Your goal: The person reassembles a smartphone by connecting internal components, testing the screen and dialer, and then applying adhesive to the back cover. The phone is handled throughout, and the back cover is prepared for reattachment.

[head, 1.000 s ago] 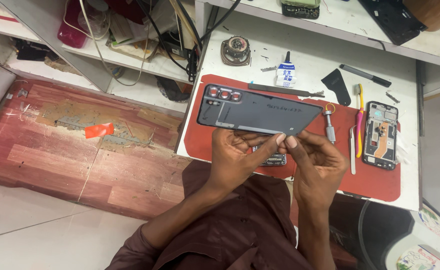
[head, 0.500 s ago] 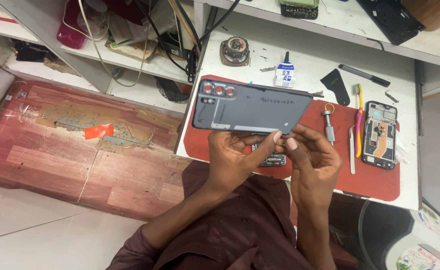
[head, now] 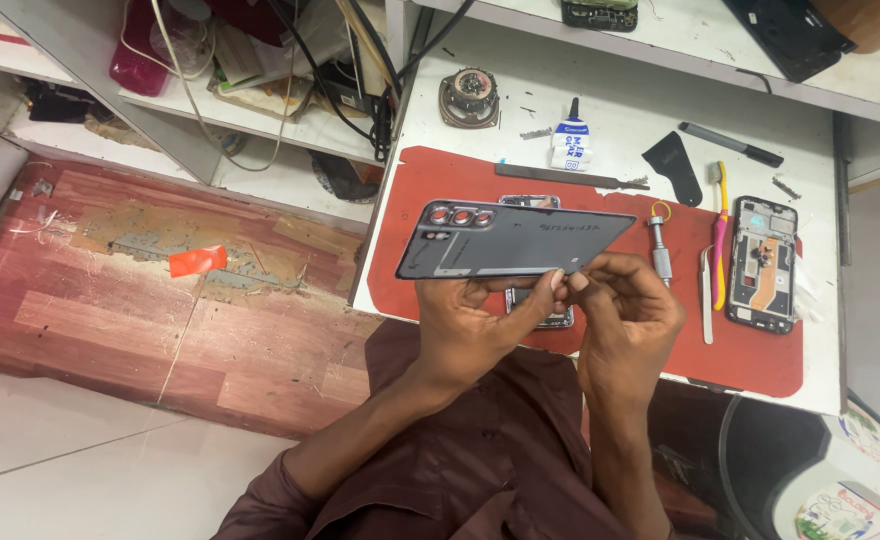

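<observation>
Both my hands hold a dark grey phone back cover with three camera rings at its left end, raised above a red work mat. My left hand grips the cover's lower edge from beneath. My right hand pinches the same lower edge near its right end with thumb and fingertips. Another phone body lies on the mat under the cover, mostly hidden by it and my hands.
On the mat's right side lie an opened phone frame, tweezers, a pink-and-yellow toothbrush and a small screwdriver. A glue bottle, a black pick, a pen and a round speaker sit on the white desk.
The back cover has tilted and lifted slightly, its face turning flatter toward the camera. My fingers have shifted along its lower edge.
</observation>
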